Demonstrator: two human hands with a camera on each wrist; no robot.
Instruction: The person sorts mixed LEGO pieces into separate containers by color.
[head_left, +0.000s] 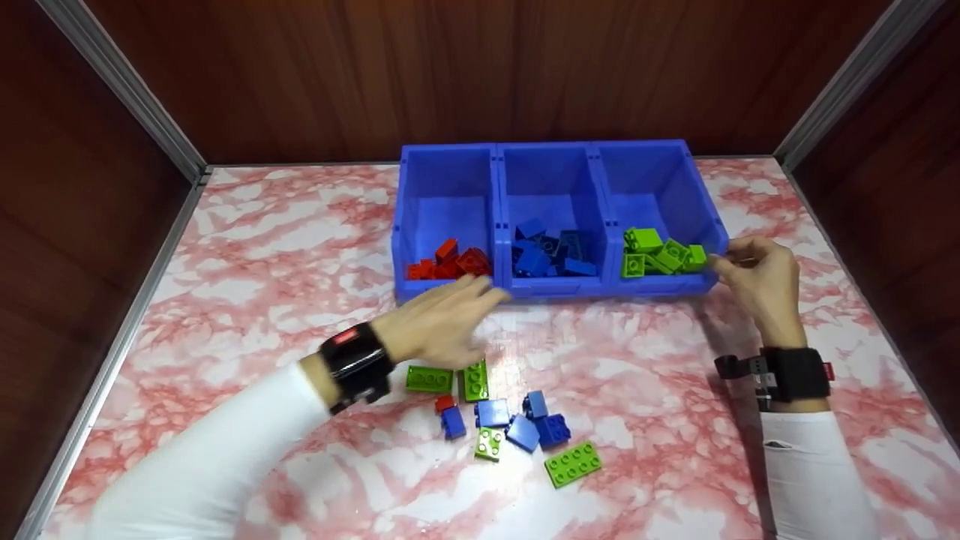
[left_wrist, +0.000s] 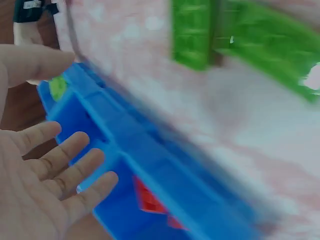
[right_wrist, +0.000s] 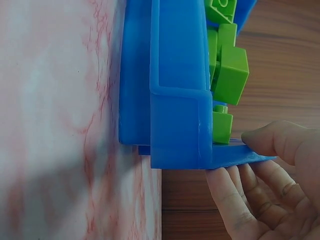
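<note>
My left hand [head_left: 442, 319] hovers palm down, a little blurred, just in front of the left compartment of a blue three-part bin [head_left: 555, 288]. In the left wrist view its fingers are spread and relaxed, with nothing in the palm. My right hand [head_left: 766, 281] pinches the bin's right side wall [right_wrist: 235, 156], thumb on the inner side and fingers on the outer. Red bricks [head_left: 448, 262] lie in the left compartment, blue bricks [head_left: 534, 259] in the middle one and light green bricks [head_left: 664, 253] in the right one.
Loose bricks lie on the pink marbled table [head_left: 300, 225]: a green eight-stud brick [head_left: 574, 465], other green bricks [head_left: 429, 379], several blue bricks [head_left: 523, 433] and a small red brick [head_left: 445, 404]. A brown wood panel [head_left: 450, 75] rises behind the bin, with panels at both sides.
</note>
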